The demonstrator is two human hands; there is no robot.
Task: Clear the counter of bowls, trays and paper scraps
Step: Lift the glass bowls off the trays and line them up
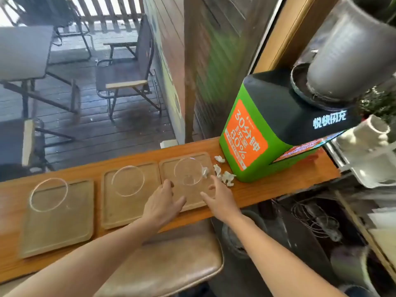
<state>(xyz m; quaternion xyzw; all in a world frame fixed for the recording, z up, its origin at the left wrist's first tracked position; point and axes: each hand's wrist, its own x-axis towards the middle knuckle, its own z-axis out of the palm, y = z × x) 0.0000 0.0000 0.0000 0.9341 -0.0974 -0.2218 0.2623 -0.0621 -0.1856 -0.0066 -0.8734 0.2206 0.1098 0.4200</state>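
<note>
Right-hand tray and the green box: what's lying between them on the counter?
Crumpled white paper scraps lie on the counter between the tray and the green box, shown in the head view.

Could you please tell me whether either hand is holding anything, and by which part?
Nothing is held: the left hand and the right hand reach, fingers open, toward the glass bowl on the rightmost tray.

Bright daylight, motion blur, wide-angle distortion

Three wooden trays [57,228] [120,211] [167,166] lie along the counter [267,189], carrying three glass bowls [48,195] [128,181] [188,171]. Four paper scraps [219,159] [217,169] [228,178] [205,172] sit at the right, beside one green box [242,146].
</note>
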